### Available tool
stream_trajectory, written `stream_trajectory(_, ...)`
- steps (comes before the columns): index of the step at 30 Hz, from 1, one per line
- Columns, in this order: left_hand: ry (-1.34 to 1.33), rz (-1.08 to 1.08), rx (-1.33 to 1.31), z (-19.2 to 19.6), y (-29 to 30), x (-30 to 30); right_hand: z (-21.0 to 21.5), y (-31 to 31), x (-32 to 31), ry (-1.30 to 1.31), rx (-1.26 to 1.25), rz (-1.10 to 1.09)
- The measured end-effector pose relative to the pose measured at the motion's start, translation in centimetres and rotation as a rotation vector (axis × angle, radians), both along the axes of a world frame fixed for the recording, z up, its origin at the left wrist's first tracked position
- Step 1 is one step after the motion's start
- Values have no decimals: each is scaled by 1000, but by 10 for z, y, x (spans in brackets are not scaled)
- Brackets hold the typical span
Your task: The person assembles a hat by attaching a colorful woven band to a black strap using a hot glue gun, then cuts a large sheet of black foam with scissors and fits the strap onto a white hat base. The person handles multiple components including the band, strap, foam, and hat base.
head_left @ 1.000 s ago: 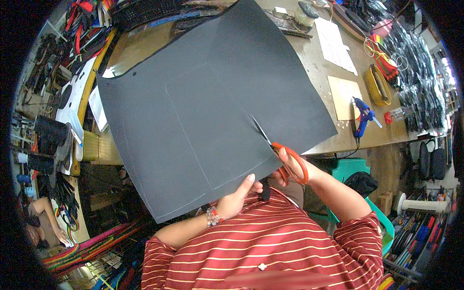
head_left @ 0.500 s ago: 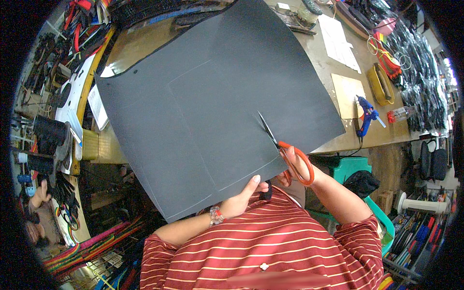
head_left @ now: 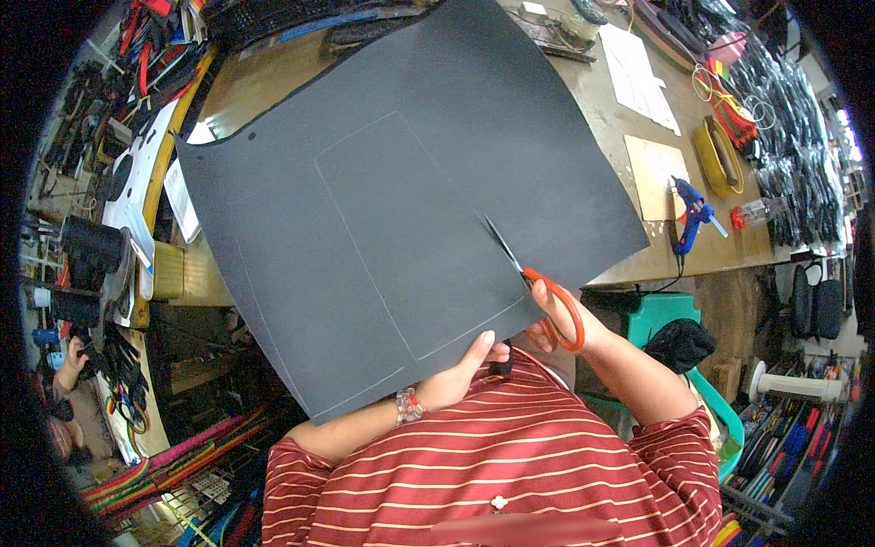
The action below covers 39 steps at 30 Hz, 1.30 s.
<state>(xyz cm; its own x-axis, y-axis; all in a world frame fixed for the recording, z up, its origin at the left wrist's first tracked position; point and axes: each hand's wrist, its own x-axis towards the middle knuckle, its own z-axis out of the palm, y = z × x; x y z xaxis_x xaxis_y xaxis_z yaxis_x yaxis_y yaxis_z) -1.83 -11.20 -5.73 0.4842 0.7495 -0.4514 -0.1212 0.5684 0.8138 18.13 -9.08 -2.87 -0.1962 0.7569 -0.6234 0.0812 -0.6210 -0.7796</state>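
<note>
A large black sheet (head_left: 310,264) spreads in front of me, with a rectangle and other lines drawn on it in thin pale strokes. My left hand (head_left: 463,372) pinches its near edge, thumb on top and fingers curled underneath. In my right hand (head_left: 558,317) is a pair of scissors (head_left: 567,314) with orange handles, held through the loops. Their blades lie at the sheet along the right-hand drawn line, tips pointing away from me. One blade shows above the sheet; whether the lower one is beneath it is hard to make out.
Beneath the sheet is a worktable (head_left: 597,118). At its right are a blue glue gun (head_left: 693,216), a tan board (head_left: 656,173), a yellow oval container (head_left: 718,157) and white papers (head_left: 635,77). A green plastic chair (head_left: 661,314) stands below. Another person's hand (head_left: 71,365) shows at far left.
The scissors' handle loops have drawn slightly inward with my right hand. The sheet has shifted a little, and its drawn rectangle shows more clearly. My left hand keeps its grip.
</note>
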Motion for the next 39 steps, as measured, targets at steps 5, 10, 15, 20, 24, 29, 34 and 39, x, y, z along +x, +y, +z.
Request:
stream_trajectory(5, 5, 19, -27, 2, -1, -1, -1, 2, 3, -1, -3, 43)
stream_trajectory(10, 15, -31, -9, 5, -1, -3, 8, 9, -2, -37, -17, 46)
stream_trajectory(15, -31, -39, 22, 5, -3, -2, 12, 18, -11, -109, -67, -100)
stream_trajectory(20, -24, -34, 43, 3, -5, -3, 7, 19, -9, -154, -57, 10)
stream_trajectory(24, -12, -57, 6, 2, -4, -4, 7, 18, -4, -183, -17, 78)
stream_trajectory(29, 75, -176, 130, 4, -5, -7, 9, 30, -2, -277, 43, 136)
stream_trajectory(34, 6, -109, 37, 4, -9, -4, 6, 37, -5, -284, 76, 129)
stream_trajectory(39, -24, -108, 82, 4, -8, -4, 10, 33, -8, -290, 146, 117)
